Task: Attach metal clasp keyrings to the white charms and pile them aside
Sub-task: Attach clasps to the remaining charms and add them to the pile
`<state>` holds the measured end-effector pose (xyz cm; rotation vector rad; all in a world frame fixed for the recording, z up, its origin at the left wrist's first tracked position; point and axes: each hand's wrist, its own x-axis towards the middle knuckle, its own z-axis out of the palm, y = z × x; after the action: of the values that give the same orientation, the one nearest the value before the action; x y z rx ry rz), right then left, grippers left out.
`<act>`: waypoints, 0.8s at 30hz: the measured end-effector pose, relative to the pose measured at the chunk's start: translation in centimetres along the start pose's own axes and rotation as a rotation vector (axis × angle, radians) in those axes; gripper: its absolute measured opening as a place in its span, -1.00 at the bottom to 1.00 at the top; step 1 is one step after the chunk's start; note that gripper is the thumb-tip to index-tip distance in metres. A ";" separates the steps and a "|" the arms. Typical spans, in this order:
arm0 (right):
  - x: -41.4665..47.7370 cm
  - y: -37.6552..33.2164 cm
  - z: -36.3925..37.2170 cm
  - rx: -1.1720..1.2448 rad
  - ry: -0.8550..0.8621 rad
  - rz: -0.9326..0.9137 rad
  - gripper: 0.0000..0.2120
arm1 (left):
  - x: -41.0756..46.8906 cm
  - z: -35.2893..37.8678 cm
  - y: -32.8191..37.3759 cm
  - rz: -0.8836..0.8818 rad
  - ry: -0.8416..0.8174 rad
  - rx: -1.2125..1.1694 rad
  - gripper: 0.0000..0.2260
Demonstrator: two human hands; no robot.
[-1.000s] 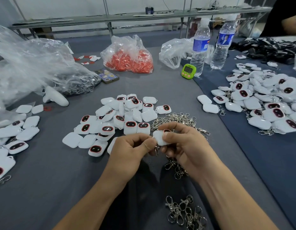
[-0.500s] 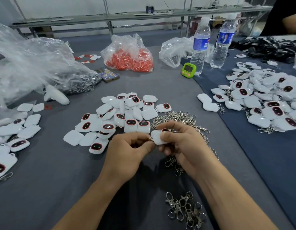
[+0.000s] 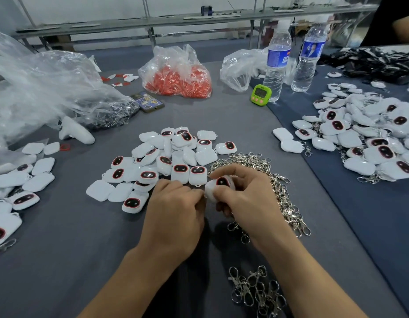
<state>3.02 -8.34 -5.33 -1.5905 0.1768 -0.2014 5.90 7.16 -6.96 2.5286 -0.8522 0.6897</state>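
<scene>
Head view: right hand (image 3: 247, 198) was clamped round one white charm (image 3: 218, 184), dark face up, near centre over the counter (image 3: 61, 249). Left hand (image 3: 176, 210) had its fingers curled, tips pinched against the charm's left edge. Couldn't tell whether a clasp was already between them; the knuckles hid it.

Step in hand, my read: working a clasp ring onto the charm's loop.

Just right of and behind the hands lay the heap of clasp keyrings (image 3: 263, 166), trailing toward the near side. A smaller bunch (image 3: 254, 292) lay nearer, between the forearms.

Far-left of the hands were the loose charms (image 3: 173, 157), no clasps visible on them, so plenty left to do.

The finished pile (image 3: 371, 138), clasps on, sat well apart on the right, on the darker cloth. More charms (image 3: 15, 182) lay at the left edge.

On the far side were a bag of red parts (image 3: 178, 76), a green timer (image 3: 260, 94), two water bottles (image 3: 277, 58) and a phone (image 3: 148, 102).

Next move probably calls for seating the ring fully through the loop, carrying the charm right to the finished pile and releasing it, then picking a fresh clasp and charm. Risk: a half-threaded ring could slip off.
</scene>
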 end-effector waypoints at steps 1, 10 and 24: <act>0.1 -0.1 -0.1 0.070 0.001 0.025 -0.73 | -0.1 0.0 0.2 -0.046 0.019 -0.041 -0.86; 0.7 -0.6 -1.3 0.551 -0.107 0.261 -0.67 | 1.1 -0.3 1.1 -0.636 -0.175 -1.127 -0.69; -0.3 -0.3 0.5 0.038 0.088 0.020 -0.71 | 0.2 0.1 0.4 -0.090 -0.024 -0.038 -0.82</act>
<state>2.87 -7.73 -5.02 -1.5425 0.2552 -0.2583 5.84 6.73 -6.86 2.5291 -0.7477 0.6101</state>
